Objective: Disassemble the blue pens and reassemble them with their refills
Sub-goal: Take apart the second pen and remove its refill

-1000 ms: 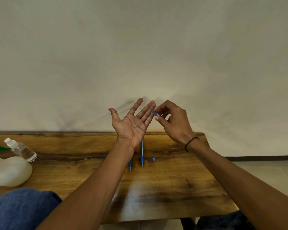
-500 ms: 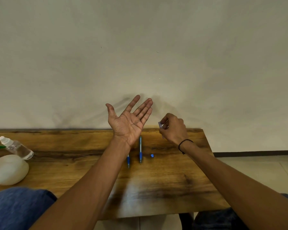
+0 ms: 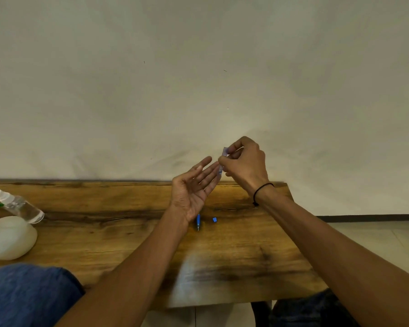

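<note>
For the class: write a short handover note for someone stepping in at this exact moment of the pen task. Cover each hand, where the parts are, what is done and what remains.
Right hand: raised above the table's far edge, pinching a small pen part.
Left hand: open, palm up, fingertips by that part, holding nothing.
On the wooden table: a blue pen, partly hidden behind the left wrist, and a small blue piece just right of it.
Done: one pen appears to be apart.
Left: refit refills and close up the pens; I cannot tell how many remain.
</note>
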A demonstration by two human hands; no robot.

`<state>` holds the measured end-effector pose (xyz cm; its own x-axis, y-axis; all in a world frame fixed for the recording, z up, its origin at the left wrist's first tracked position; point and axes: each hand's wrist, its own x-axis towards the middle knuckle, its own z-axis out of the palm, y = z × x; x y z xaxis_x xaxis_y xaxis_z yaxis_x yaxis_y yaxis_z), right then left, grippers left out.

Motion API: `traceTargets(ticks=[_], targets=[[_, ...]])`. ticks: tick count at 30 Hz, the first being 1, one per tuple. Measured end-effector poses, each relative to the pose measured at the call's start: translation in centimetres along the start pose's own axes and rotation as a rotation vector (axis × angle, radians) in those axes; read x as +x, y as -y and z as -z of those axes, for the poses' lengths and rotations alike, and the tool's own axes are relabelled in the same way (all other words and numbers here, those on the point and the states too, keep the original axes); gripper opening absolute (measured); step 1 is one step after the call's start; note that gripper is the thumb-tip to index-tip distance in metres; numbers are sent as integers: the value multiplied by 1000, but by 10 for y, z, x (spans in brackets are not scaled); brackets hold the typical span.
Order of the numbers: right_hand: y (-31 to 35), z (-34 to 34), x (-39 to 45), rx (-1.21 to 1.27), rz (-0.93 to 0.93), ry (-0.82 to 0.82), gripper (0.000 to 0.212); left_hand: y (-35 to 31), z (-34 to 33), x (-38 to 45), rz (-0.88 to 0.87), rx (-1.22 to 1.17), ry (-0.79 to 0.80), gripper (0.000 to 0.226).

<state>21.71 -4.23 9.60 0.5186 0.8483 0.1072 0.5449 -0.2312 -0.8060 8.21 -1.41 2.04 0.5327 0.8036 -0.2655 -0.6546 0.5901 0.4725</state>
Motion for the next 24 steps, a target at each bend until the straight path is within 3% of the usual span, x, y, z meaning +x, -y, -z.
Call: traceTargets(ticks=[12, 18, 24], targets=[[22, -2, -4, -6, 10, -15, 22, 12, -13, 2, 0, 49, 70, 22], [28, -4, -7, -3, 34, 5, 17, 10, -16, 1, -35, 52, 11, 28], [30, -3, -3, 7, 85, 54, 15, 5, -16, -3, -54, -17, 63, 17]])
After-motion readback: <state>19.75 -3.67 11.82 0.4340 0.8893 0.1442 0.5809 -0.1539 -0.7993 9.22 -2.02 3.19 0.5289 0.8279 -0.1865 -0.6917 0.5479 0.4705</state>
